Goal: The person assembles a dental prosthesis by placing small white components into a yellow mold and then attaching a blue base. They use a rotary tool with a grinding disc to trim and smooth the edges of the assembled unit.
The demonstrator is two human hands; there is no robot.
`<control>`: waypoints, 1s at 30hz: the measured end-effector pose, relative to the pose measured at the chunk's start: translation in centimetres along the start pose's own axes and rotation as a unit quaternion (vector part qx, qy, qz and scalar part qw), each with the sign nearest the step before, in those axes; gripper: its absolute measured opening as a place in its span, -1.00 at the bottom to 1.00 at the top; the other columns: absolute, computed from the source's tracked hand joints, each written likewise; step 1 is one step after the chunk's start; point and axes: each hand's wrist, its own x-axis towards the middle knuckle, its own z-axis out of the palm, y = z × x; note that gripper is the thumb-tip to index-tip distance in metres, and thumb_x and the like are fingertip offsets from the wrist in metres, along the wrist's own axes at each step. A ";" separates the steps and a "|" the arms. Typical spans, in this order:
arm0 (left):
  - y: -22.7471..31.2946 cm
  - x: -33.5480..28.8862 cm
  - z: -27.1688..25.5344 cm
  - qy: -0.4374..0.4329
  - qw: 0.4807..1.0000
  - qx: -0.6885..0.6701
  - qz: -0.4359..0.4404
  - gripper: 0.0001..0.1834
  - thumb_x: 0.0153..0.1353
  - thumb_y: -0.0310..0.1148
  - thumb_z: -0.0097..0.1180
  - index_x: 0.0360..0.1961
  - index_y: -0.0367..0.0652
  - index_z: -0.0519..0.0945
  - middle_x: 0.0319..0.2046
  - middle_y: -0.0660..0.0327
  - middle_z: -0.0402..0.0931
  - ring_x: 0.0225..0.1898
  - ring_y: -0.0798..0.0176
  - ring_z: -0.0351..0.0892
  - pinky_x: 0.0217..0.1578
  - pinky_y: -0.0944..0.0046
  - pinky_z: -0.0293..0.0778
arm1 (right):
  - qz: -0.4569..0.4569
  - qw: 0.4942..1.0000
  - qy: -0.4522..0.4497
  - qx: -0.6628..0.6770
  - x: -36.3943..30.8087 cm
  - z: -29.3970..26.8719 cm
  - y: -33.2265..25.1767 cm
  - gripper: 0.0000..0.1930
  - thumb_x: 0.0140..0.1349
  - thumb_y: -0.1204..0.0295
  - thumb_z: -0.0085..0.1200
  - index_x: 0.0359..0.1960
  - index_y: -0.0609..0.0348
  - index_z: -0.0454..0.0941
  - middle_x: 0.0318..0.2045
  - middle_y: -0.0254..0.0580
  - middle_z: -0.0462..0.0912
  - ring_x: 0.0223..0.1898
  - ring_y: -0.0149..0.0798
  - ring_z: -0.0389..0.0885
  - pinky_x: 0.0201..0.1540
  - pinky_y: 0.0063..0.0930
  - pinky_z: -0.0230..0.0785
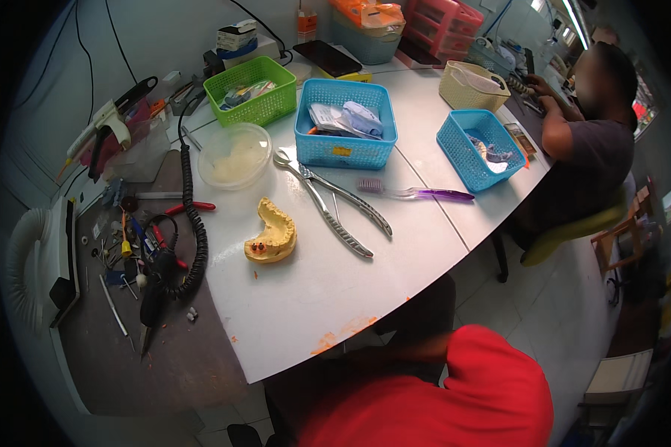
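Neither of my hands shows. My right forearm runs from a red sleeve [492, 372] to below the table's front edge, where its hand is hidden. On the white tabletop [298, 313] nearest me stands a yellow plaster dental cast [276, 235], horseshoe-shaped with dark reddish spots at its near end. Right of it lie large metal pliers [331, 201], handles spread toward me. A purple toothbrush [417, 194] rests beyond their handles. Behind the cast is a clear round plastic tub [235, 158] with pale contents.
Blue [345, 156], green [257, 112] and smaller blue [473, 175] baskets hold packets and small items. At left, a dark work surface [194, 357] carries a coiled black cord [194, 238], a handpiece [153, 305] and scattered tools. A co-worker [592, 134] sits at the far right.
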 end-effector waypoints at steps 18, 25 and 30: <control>-0.7 3.4 -3.4 -0.083 0.995 -0.040 -0.045 -0.19 0.40 0.06 -0.02 0.49 -0.21 0.10 0.36 -0.13 0.26 0.36 -0.15 0.31 0.31 -0.02 0.25 | 0.029 0.998 -0.058 -0.026 2.0 -4.9 -3.6 -0.59 0.35 0.22 0.00 0.19 0.03 0.48 0.00 0.11 0.62 -0.04 0.14 0.65 0.00 -0.02 0.51; -0.4 5.0 -3.0 -0.073 0.996 -0.057 0.002 -0.18 0.40 0.06 -0.02 0.49 -0.23 0.09 0.38 -0.13 0.23 0.37 -0.14 0.28 0.33 0.00 0.23 | 0.028 0.999 -0.015 -0.040 2.7 -5.9 -4.4 -0.58 0.35 0.22 0.01 0.20 0.04 0.47 0.02 0.11 0.61 -0.03 0.15 0.64 0.01 -0.03 0.51; -2.4 5.3 -2.5 -0.087 0.990 -0.104 0.024 -0.18 0.41 0.06 -0.02 0.49 -0.24 0.09 0.40 -0.13 0.21 0.39 -0.13 0.27 0.34 0.01 0.21 | 0.030 0.998 0.000 -0.059 3.0 -5.3 -5.1 -0.57 0.35 0.22 0.01 0.21 0.04 0.46 0.03 0.11 0.61 -0.03 0.15 0.64 0.01 -0.03 0.51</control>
